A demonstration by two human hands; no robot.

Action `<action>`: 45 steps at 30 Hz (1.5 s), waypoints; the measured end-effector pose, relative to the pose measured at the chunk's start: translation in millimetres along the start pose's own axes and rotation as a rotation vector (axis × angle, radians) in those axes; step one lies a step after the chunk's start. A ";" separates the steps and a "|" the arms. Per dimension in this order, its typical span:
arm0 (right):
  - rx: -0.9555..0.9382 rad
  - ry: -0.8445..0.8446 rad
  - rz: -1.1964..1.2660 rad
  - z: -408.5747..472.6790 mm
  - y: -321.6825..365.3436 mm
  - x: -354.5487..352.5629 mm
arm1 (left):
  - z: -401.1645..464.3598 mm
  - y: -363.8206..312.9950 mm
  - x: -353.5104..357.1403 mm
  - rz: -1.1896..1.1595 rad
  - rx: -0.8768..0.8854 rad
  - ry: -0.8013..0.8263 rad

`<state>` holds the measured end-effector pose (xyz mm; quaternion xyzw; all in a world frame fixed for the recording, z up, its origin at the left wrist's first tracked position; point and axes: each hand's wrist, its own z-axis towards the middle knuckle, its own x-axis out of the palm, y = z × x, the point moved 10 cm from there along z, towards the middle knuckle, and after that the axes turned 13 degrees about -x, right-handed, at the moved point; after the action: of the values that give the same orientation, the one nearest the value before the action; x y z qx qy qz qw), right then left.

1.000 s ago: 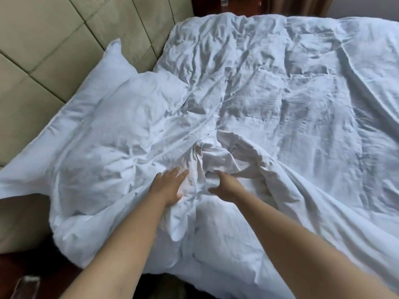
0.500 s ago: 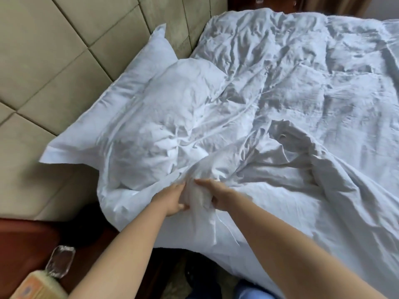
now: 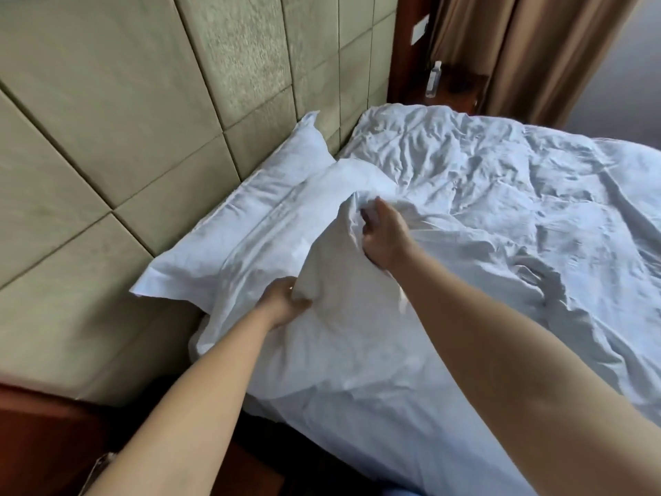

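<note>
Fingers [image 3: 373, 209] of right hand [image 3: 384, 239] curled, pinching bunched duvet corner. Left hand [image 3: 282, 302] grips same fold lower down, fingers curled round it. Both forearms stretched forward, right hand higher and farther than left.

Duvet [image 3: 500, 216]: white, crumpled, spread over bed right of pillow. Gripped corner lifted over pillow's near edge, ridge running near-left to far-right.

Headboard [image 3: 143, 102]: padded panels, directly behind pillow.

Pillow [image 3: 257, 216]: long axis along headboard, partly under duvet corner.

Curtain [image 3: 518, 48], nightstand [image 3: 459, 89], small bottle [image 3: 433, 78]: well beyond pillow.
</note>
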<state>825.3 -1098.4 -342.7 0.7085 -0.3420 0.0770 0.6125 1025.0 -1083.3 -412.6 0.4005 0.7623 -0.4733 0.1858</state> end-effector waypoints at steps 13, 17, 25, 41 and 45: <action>0.462 0.311 -0.710 33.3 -33.1 -81.8 | 44.0 -87.4 -64.0 -0.151 -0.008 -0.316; 0.337 0.300 -0.521 72.6 21.9 -44.8 | 57.5 -121.6 -92.5 -0.221 0.028 -0.337; 0.100 0.082 0.178 137.0 58.8 19.3 | 121.8 -160.3 -130.8 -0.412 0.032 -0.273; 0.454 0.042 -0.676 150.9 -128.4 -2.9 | 166.0 -70.1 -51.6 0.303 0.088 0.071; 0.381 0.009 -0.592 153.7 -118.1 20.7 | 162.7 -57.0 -74.7 0.266 0.060 -0.017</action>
<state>861.7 -1246.1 -464.5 0.8782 -0.0983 -0.0383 0.4664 1010.1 -1270.6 -409.0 0.4993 0.6865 -0.4704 0.2412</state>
